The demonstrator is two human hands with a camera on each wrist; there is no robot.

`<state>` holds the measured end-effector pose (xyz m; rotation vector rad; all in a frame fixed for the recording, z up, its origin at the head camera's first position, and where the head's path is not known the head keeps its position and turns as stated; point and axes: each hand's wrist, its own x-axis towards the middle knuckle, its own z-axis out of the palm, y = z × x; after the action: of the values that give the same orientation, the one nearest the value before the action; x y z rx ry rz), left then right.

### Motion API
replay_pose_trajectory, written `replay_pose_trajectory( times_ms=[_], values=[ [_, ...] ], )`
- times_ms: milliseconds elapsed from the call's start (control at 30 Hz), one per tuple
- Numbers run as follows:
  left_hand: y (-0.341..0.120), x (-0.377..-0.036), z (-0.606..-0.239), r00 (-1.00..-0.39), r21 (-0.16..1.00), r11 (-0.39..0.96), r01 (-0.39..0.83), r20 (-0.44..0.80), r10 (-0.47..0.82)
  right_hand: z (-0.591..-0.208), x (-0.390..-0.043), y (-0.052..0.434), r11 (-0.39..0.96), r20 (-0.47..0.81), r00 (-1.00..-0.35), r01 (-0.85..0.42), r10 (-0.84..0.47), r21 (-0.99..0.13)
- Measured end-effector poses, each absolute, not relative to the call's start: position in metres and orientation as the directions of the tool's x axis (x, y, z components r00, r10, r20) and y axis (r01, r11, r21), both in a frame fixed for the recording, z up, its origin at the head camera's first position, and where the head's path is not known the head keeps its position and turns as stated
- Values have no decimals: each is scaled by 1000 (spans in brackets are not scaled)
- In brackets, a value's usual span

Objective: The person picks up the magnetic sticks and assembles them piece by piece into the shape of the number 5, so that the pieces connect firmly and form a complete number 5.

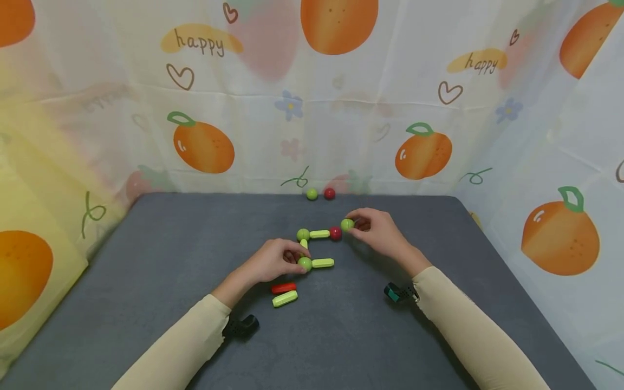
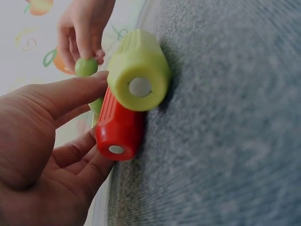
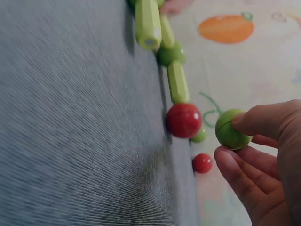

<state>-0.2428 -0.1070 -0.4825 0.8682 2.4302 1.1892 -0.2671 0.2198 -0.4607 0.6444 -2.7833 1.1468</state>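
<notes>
Head view first: my right hand [image 1: 377, 230] pinches a green ball [image 1: 347, 224] between thumb and fingertips, holding it just beside the red ball [image 1: 335, 233] that caps the upper green rod [image 1: 319, 234]. From the right wrist camera I see a small gap between the two balls, so they are close but not touching. My left hand [image 1: 273, 262] curls its fingers round the lower corner ball [image 1: 305, 264], which I judge steadies the frame while the right hand works at the far end. That frame is a chain lying flat on the grey table [image 1: 146, 271]: corner ball, short upright rod, another green ball [image 1: 303, 234], then the upper rod; a second green rod [image 1: 323, 263] sticks out from the lower corner. A loose red rod [image 1: 284, 287] and a loose green rod [image 1: 285, 298] lie side by side near my left wrist. Two spare balls, green [image 1: 312, 194] and red [image 1: 330, 193], sit at the table's back edge.
</notes>
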Motion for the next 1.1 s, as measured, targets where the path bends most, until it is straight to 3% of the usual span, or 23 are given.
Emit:
replay_pose_trajectory(
  times_ms=[433,1100],
  values=[
    [-108,-245,-482,-778,793,482,374,-16,628,-473,-226,217,591,147,-874,-428,-463,-684],
    [-107,-245,-482,-788,787,489,376,-5,616,-487,-221,209,568,167,-850,-468,-500,-677]
  ],
)
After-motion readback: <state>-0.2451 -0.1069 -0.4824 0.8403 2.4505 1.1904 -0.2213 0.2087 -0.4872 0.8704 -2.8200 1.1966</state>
